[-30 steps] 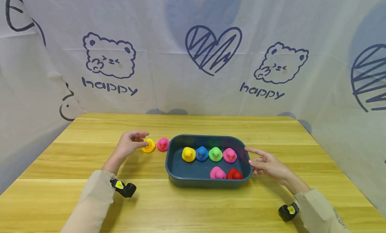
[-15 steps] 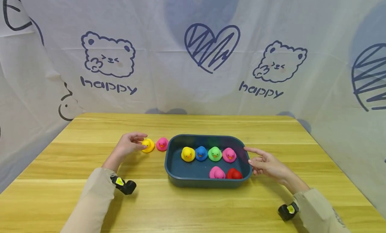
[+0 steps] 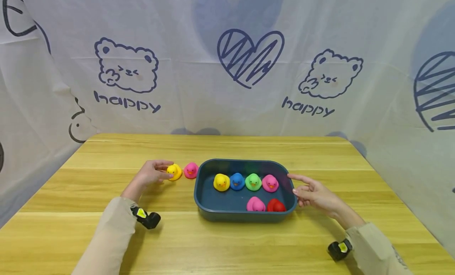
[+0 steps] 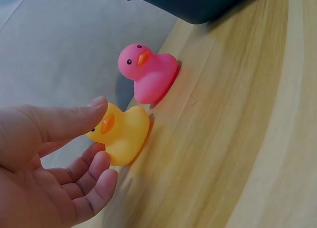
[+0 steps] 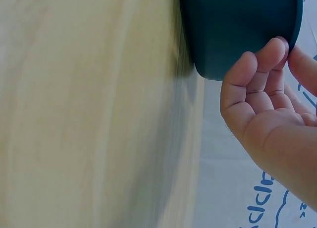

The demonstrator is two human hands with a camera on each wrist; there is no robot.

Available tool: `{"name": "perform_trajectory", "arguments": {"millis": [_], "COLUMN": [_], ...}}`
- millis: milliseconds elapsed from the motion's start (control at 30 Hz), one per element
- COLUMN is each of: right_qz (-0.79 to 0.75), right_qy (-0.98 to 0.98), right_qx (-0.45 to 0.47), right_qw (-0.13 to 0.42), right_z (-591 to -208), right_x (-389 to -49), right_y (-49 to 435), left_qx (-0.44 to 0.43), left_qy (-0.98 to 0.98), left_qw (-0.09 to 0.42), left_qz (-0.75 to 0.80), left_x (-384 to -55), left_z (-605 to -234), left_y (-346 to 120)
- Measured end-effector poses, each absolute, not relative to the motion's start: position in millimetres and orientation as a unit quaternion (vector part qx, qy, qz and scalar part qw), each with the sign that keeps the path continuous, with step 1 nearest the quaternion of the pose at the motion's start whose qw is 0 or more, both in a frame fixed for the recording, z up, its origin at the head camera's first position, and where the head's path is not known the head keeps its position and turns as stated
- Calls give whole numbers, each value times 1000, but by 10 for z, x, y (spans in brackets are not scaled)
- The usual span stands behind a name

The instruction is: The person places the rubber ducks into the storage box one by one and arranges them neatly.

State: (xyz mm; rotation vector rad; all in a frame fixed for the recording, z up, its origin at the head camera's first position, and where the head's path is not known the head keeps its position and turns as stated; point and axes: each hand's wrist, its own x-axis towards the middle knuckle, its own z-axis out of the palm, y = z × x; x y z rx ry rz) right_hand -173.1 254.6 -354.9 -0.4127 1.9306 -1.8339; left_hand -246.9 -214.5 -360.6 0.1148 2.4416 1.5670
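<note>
A yellow rubber duck [image 3: 174, 172] stands on the table left of a pink rubber duck [image 3: 191, 170]. My left hand [image 3: 153, 174] is at its left side. In the left wrist view, the thumb [image 4: 74, 121] crosses the duck's face, with several fingers loosely bent below and the index finger hidden behind the thumb. My right hand [image 3: 316, 194] holds the right end of a dark blue-green plastic basin [image 3: 227, 216]. There the index finger and thumb meet the rim, while the other fingers curl by the outer wall [image 5: 233, 34].
Inside the basin a back row has yellow [image 3: 222, 182], blue [image 3: 237, 181], green [image 3: 253, 182] and pink [image 3: 270, 183] ducks. A pink duck [image 3: 256, 204] and a red duck [image 3: 276, 205] sit by its front wall. A printed curtain [image 3: 199, 97] hangs behind the wooden table [image 3: 227, 251].
My left hand has dropped slightly, its fingers coming lower beside the yellow duck. The right hand, the basin and the ducks keep their places.
</note>
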Motion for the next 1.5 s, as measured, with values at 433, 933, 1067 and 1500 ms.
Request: {"name": "perform_trajectory", "arguments": {"millis": [433, 933, 1067, 1500], "right_qz": [-665, -656, -654, -661], "right_qy": [698, 708, 711, 705], "right_qx": [-147, -148, -143, -135], "right_qw": [221, 216, 216, 217], "right_z": [-3556, -3567, -3567, -3569], "right_x": [-1735, -1734, -1739, -1745], "right_y": [2547, 2545, 2545, 2554], "left_qx": [17, 27, 39, 49], "left_qy": [855, 847, 843, 815], "left_qw": [93, 80, 85, 96], "left_qz": [510, 524, 530, 569], "left_x": [-2495, -2423, -2423, -2396], "left_z": [-3623, -3439, -3395, -3213], "left_y": [-2095, -2075, -2041, -1834]}}
